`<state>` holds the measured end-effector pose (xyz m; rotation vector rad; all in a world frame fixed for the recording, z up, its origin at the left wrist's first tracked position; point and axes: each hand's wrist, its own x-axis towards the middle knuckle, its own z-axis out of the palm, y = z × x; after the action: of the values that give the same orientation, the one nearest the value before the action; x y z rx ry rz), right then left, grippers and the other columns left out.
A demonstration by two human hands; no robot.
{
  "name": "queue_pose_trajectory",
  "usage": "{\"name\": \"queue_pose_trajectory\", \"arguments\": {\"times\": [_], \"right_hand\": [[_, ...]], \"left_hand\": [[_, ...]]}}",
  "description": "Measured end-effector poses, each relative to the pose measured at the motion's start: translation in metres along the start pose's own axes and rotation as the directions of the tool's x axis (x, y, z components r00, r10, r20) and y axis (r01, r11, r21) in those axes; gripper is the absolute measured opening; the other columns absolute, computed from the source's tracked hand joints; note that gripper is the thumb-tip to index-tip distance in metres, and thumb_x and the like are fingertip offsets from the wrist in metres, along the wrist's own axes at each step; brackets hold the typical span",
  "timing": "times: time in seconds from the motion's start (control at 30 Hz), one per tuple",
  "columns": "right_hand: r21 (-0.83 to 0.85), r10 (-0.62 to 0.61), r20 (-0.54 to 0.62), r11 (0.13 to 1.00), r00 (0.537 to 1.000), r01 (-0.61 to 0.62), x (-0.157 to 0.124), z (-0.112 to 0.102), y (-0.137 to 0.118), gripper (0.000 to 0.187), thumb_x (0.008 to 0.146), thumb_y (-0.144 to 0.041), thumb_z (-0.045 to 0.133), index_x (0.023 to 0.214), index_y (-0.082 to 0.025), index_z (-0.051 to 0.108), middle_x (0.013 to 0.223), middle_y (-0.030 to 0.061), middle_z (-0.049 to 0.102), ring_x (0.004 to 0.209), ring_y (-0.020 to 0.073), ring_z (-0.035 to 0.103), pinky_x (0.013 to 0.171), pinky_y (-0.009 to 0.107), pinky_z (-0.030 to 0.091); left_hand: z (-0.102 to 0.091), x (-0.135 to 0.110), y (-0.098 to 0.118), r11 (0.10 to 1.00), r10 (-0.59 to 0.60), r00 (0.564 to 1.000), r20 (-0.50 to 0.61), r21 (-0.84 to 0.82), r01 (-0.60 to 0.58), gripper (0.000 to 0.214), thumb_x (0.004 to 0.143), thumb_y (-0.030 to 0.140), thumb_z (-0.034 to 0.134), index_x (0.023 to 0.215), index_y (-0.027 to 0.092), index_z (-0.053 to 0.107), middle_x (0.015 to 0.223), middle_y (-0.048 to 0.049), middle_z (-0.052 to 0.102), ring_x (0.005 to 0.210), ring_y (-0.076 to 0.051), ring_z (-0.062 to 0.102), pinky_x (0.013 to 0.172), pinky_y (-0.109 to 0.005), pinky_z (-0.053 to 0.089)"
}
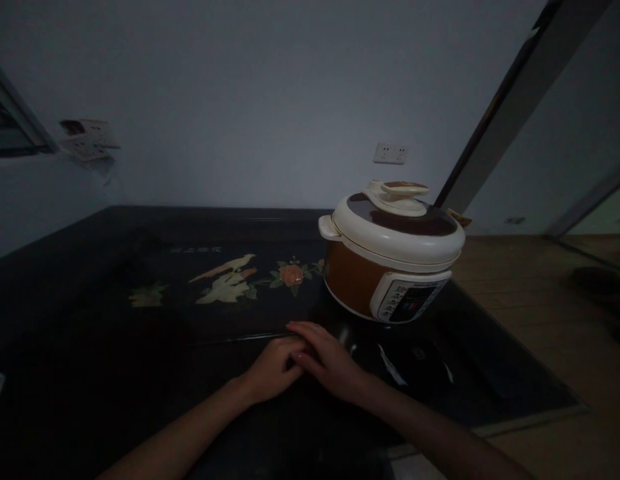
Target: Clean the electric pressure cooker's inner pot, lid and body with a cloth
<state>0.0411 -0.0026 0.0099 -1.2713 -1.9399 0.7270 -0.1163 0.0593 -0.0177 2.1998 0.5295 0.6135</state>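
Observation:
Both hands rest together on a glossy black table (140, 373) near its front edge. My right hand (330, 360) lies flat with its fingers stretched to the left, draped over my left hand (273, 370). The left hand's fingers are curled under it, and nothing shows in them. Just behind the hands, to the right, stands an orange and cream electric cooker (393, 257) with its lid on and a control panel facing front. Neither hand touches it.
The table top bears an inlaid bird and flower picture (240, 277). A white wall socket (390, 153) sits above the cooker; more sockets (87, 140) are on the left wall. Wooden floor (540, 300) lies to the right. The room is dim.

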Motion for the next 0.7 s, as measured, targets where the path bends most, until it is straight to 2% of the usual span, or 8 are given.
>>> {"name": "queue_pose_trajectory", "arguments": {"times": [0.13, 0.23, 0.4, 0.57, 0.7], "right_hand": [[0.193, -0.021, 0.071, 0.981, 0.997, 0.007, -0.004, 0.016, 0.011, 0.046, 0.096, -0.038, 0.046, 0.138, -0.019, 0.046, 0.133, 0.0115, 0.057, 0.123, 0.0185, 0.053, 0.106, 0.038, 0.040], [0.209, -0.033, 0.094, 0.978, 0.995, 0.012, -0.011, 0.022, 0.015, 0.051, 0.095, -0.043, 0.047, 0.140, -0.020, 0.044, 0.138, 0.0118, 0.053, 0.128, 0.0198, 0.049, 0.109, 0.039, 0.037], [0.215, 0.009, 0.154, 0.976, 0.988, -0.042, -0.014, 0.019, 0.016, 0.055, 0.095, -0.046, 0.046, 0.143, -0.021, 0.042, 0.145, 0.0110, 0.048, 0.133, 0.0199, 0.044, 0.112, 0.040, 0.033], [0.203, 0.038, 0.163, 0.977, 0.986, -0.071, -0.015, 0.016, 0.014, 0.054, 0.093, -0.047, 0.048, 0.141, -0.020, 0.046, 0.144, 0.0110, 0.049, 0.133, 0.0202, 0.044, 0.112, 0.040, 0.033], [0.227, 0.025, 0.140, 0.972, 0.990, -0.057, -0.014, 0.018, 0.015, 0.053, 0.093, -0.045, 0.049, 0.140, -0.020, 0.046, 0.143, 0.0113, 0.050, 0.132, 0.0205, 0.045, 0.112, 0.040, 0.034]], "left_hand": [[-0.001, -0.008, -0.002, 0.995, 0.087, 0.992, 0.088, 0.042, -0.091, 0.019, 0.073, 0.011, 0.055, 0.086, 0.017, 0.067, 0.091, -0.0052, 0.074, 0.088, -0.021, 0.068, 0.080, -0.030, 0.048], [0.002, -0.010, -0.004, 0.984, 0.107, 0.982, 0.157, 0.126, -0.127, 0.016, 0.075, 0.012, 0.055, 0.084, 0.019, 0.067, 0.090, -0.0044, 0.074, 0.087, -0.020, 0.068, 0.079, -0.030, 0.048], [0.006, -0.012, -0.006, 0.962, 0.067, 0.963, 0.260, 0.241, -0.132, 0.015, 0.079, 0.014, 0.054, 0.086, 0.021, 0.065, 0.089, -0.0022, 0.074, 0.086, -0.018, 0.067, 0.081, -0.029, 0.048], [0.006, -0.014, -0.006, 0.946, 0.033, 0.961, 0.276, 0.301, -0.119, 0.016, 0.079, 0.017, 0.056, 0.091, 0.022, 0.066, 0.094, -0.0019, 0.075, 0.091, -0.020, 0.066, 0.085, -0.032, 0.047], [0.005, -0.014, -0.005, 0.954, 0.018, 0.964, 0.267, 0.283, -0.096, 0.019, 0.076, 0.014, 0.059, 0.092, 0.021, 0.067, 0.096, -0.0017, 0.075, 0.093, -0.021, 0.067, 0.084, -0.033, 0.047]]}}
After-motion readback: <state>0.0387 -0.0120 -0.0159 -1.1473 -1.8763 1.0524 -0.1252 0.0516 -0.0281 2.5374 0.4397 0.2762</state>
